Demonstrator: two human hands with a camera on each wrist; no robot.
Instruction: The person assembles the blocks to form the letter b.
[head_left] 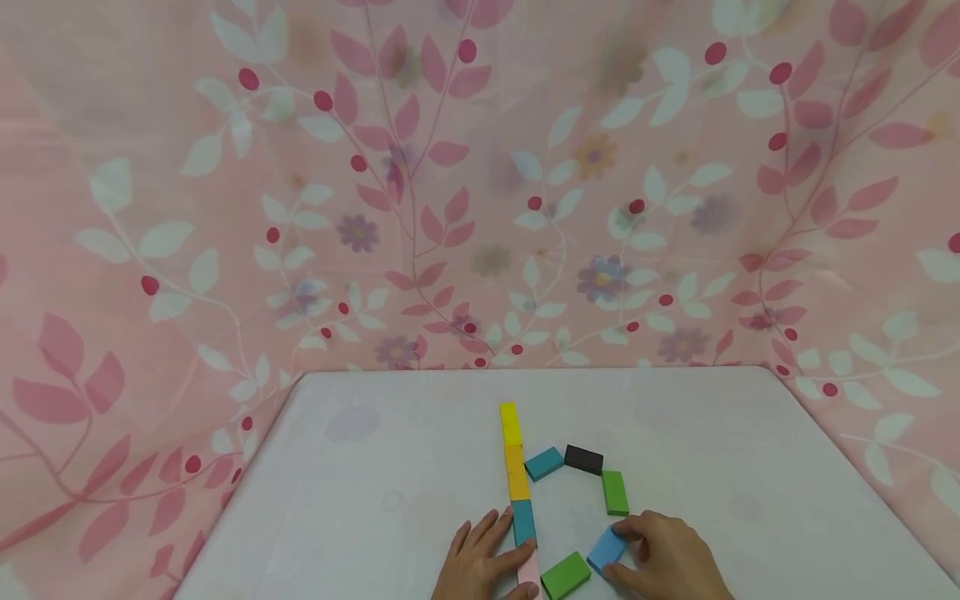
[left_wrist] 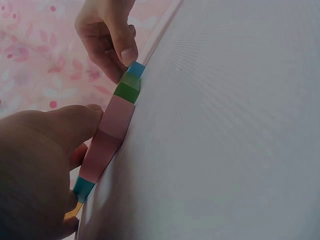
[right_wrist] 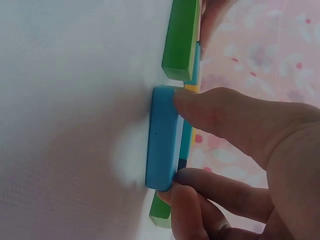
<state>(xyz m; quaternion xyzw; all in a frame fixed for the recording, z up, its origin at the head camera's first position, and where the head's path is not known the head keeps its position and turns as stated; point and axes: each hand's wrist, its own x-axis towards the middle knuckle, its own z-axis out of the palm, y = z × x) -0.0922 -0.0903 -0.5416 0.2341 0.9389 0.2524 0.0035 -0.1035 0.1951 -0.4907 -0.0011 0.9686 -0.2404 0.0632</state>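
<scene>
A light blue block (head_left: 606,547) is pinched at its two ends between the thumb and fingers of my right hand (head_left: 671,550); in the right wrist view the same blue block (right_wrist: 164,137) lies on the table. My left hand (head_left: 480,562) rests with extended fingers against the pink block (head_left: 528,568) and the teal block (head_left: 524,523) above it. Those two continue a straight column with an orange-yellow block (head_left: 517,472) and a yellow block (head_left: 511,423). A green block (head_left: 566,575) lies between the pink and light blue blocks.
Curving right from the column are another teal block (head_left: 543,463), a black block (head_left: 583,459) and a second green block (head_left: 615,493). All lie on a white table (head_left: 360,500). A pink floral cloth (head_left: 450,208) hangs behind and at the sides.
</scene>
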